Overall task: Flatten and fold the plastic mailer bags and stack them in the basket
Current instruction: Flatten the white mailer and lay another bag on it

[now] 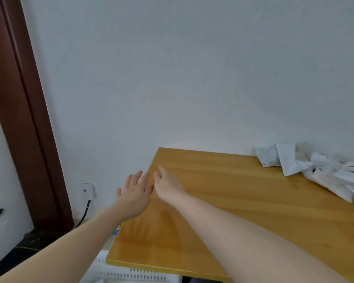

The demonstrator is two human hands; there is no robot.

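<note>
A heap of crumpled white plastic mailer bags (315, 168) lies at the far right of the wooden table (243, 201), against the wall. My left hand (134, 194) is stretched out flat over the table's left edge, fingers straight, holding nothing. My right hand (168, 184) reaches beside it above the tabletop, fingers extended, also empty. Both hands are far from the bags. A white slotted plastic basket (119, 270) shows under the table's near left corner; only part of its rim and wall is visible.
A white wall runs behind the table. A dark brown door frame (23, 119) stands at the left. A wall socket (88, 190) with a black cable sits low beside the table. A white appliance (0, 190) is at the far left.
</note>
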